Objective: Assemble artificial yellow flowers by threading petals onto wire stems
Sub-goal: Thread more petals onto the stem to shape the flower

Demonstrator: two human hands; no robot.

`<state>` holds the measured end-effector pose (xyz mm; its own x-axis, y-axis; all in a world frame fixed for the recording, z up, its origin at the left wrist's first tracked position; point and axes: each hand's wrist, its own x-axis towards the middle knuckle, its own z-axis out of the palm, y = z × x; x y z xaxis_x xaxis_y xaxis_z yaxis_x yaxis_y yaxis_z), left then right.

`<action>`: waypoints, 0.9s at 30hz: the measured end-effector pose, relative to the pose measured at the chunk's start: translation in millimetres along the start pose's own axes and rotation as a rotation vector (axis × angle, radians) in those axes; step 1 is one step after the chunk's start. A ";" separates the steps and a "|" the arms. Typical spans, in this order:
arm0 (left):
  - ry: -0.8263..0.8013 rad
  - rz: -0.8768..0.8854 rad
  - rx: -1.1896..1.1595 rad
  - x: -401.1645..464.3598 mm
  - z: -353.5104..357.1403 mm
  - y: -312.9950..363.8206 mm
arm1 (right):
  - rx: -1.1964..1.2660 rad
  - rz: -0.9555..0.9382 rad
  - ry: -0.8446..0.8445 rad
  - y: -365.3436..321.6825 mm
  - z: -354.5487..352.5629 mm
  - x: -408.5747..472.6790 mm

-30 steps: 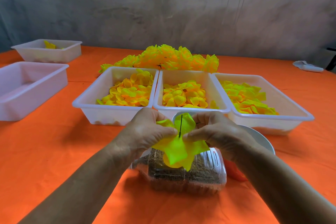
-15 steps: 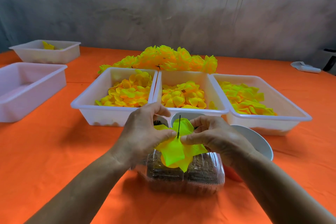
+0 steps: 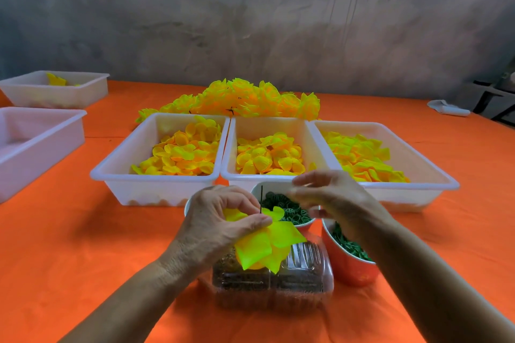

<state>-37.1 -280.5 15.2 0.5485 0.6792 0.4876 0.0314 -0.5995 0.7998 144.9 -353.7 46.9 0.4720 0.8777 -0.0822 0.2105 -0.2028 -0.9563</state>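
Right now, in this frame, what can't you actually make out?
- Right hand, head view: motion-blurred, so whether its fingers hold anything is unclear.
- Wire: only its top shows; the rest is hidden by the petals and the left hand.
- Clear box: contents too dark and fine to identify.
- Small cup: mostly behind the left hand.
- White object, far right: too small to name.

Orange-covered table [image 3: 69, 245] under everything. Directly on it: three white trays side by side at centre, left [image 3: 156, 184], middle [image 3: 245, 131] and right [image 3: 418, 164], each holding yellow petals. Behind them, a heap of finished yellow flowers [image 3: 245, 100]. Far left, two more white trays [image 3: 41, 145] [image 3: 83, 92]. Near centre, a clear plastic box [image 3: 278, 287], two bowls of green rings [image 3: 289, 210] [image 3: 351, 267]. Far right, a small white object [image 3: 448, 109].
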 end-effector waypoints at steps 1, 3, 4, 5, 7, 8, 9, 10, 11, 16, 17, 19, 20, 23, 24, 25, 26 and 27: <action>0.006 0.011 -0.006 -0.1 0.3 -2.1 | 0.002 -0.045 0.108 2.8 -10.0 10.4; 0.013 0.016 -0.018 -0.5 1.0 -4.9 | -0.067 -0.149 0.362 11.0 -34.6 34.7; 0.015 0.015 -0.027 -0.6 1.4 -5.8 | -0.143 -0.177 0.478 16.4 -48.8 46.7; 0.017 0.015 -0.034 -0.5 1.9 -6.6 | -0.246 -0.172 0.571 22.0 -63.0 58.6; 0.021 0.011 -0.045 0.1 3.1 -8.3 | -0.526 -0.091 0.623 32.4 -87.6 77.5; 0.022 0.007 -0.047 0.7 3.4 -9.5 | -0.651 -0.034 0.586 36.8 -96.1 85.4; 0.024 0.002 -0.046 1.4 3.3 -10.7 | -0.741 0.019 0.530 40.8 -101.6 92.0; 0.025 -0.003 -0.041 1.9 3.1 -12.0 | -0.807 0.067 0.467 44.1 -104.4 97.8; 0.022 -0.009 -0.040 2.3 3.2 -13.1 | -0.857 0.105 0.402 46.3 -105.4 102.5; 0.009 -0.021 -0.049 3.0 5.1 -16.3 | -1.073 0.165 0.072 42.4 -102.4 114.8; 0.010 -0.018 -0.049 2.9 5.4 -16.9 | -1.064 0.172 0.026 40.3 -101.5 114.0; 0.012 -0.013 -0.068 2.4 5.7 -17.7 | -0.987 0.170 -0.016 40.3 -101.0 113.5; 0.012 -0.012 -0.079 2.1 5.6 -17.8 | -0.945 0.162 -0.004 41.8 -101.2 113.3; 0.009 -0.019 -0.080 1.8 6.1 -18.0 | -0.773 0.033 0.251 52.4 -102.8 114.9; 0.009 -0.024 -0.081 1.6 6.2 -17.9 | -0.708 -0.029 0.407 56.2 -104.0 115.5; 0.010 -0.025 -0.081 1.6 6.3 -17.9 | -0.626 -0.080 0.537 60.1 -105.4 114.8; 0.013 -0.024 -0.079 1.5 6.4 -17.9 | -0.527 -0.122 0.626 63.1 -106.3 114.2; 0.015 -0.023 -0.078 1.5 6.4 -17.8 | -0.416 -0.153 0.689 65.4 -107.6 114.1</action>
<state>-31.5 -271.5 -0.6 0.5360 0.6991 0.4733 -0.0213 -0.5492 0.8354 304.6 -313.5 5.2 0.8038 0.4728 0.3611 0.5518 -0.3657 -0.7495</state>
